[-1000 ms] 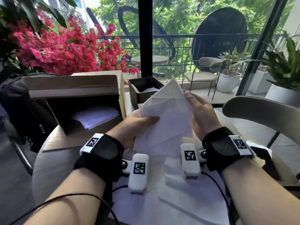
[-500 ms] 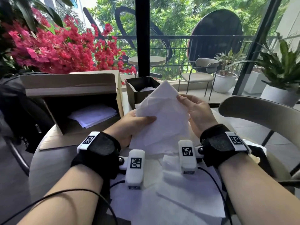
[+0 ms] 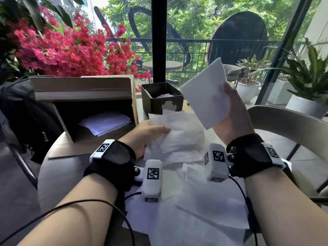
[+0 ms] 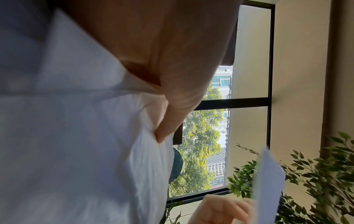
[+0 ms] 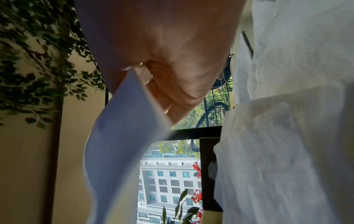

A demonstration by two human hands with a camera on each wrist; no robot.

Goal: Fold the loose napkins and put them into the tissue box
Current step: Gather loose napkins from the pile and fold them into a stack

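Note:
My right hand (image 3: 232, 105) holds a folded white napkin (image 3: 205, 93) up in the air, right of the dark square tissue box (image 3: 162, 101); the right wrist view shows the napkin (image 5: 122, 136) pinched between thumb and fingers. My left hand (image 3: 147, 134) grips a bunch of loose white napkins (image 3: 179, 132) just above the table, thumb on top; in the left wrist view the bunch (image 4: 76, 128) fills the frame under the thumb. The tissue box is open at the top with white paper inside. More loose napkins (image 3: 191, 219) lie spread on the table near me.
An open cardboard box (image 3: 92, 105) with white sheets inside stands on the round table's (image 3: 58, 176) left. A black bag (image 3: 21, 112) sits further left. A beige chair back (image 3: 291, 125) is at the right. Red flowers and a window pillar stand behind.
My two hands held one bunch together; now the right hand has pulled one folded napkin away, up and to the right, while the left hand keeps the rest lower down.

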